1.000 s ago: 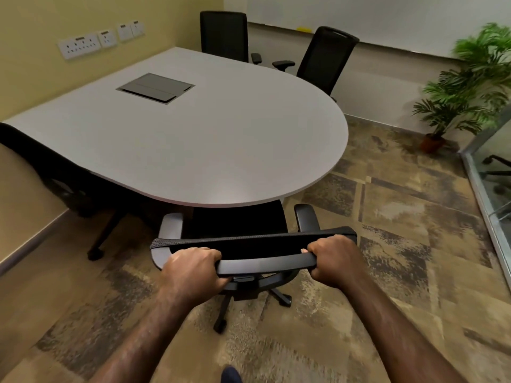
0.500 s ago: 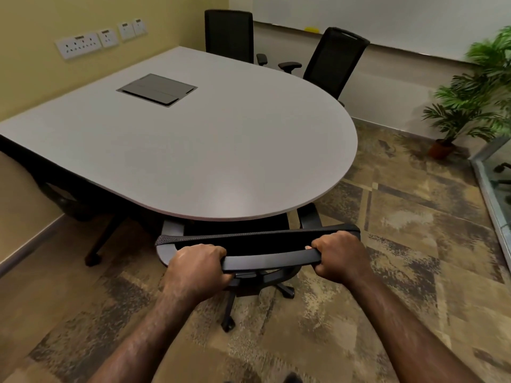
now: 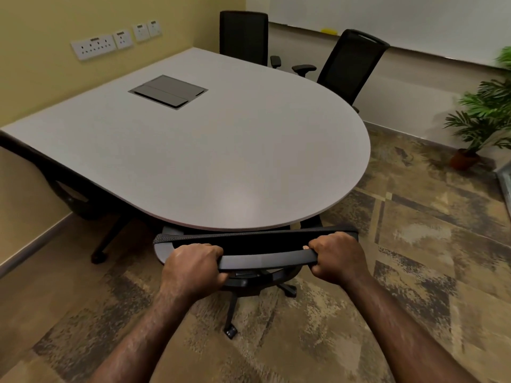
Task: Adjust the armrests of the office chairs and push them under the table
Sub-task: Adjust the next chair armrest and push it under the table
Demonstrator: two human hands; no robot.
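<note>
Along the left edge of the pale grey surface with the rounded end (image 3: 221, 161), a black office chair (image 3: 74, 197) is sitting tucked beneath, mostly hidden. A dark grey rectangular cable box with a closed lid (image 3: 168, 91) is sitting flush in the surface toward the far left corner; its contents are hidden. At the near rounded edge, the left hand (image 3: 193, 268) is gripping the grey top bar of the black mesh-backed office chair (image 3: 265, 257), fingers (image 3: 213, 251) curled closed around it. The chair's seat and armrests are lying mostly under the surface, its wheeled base showing on the patterned carpet (image 3: 414, 272). The right hand (image 3: 336, 257) is clenching the bar's right end. Two more black chairs (image 3: 351, 62) are standing at the far edge. A green plant in a brown pot (image 3: 464, 158) is standing on the carpet at right.
</note>
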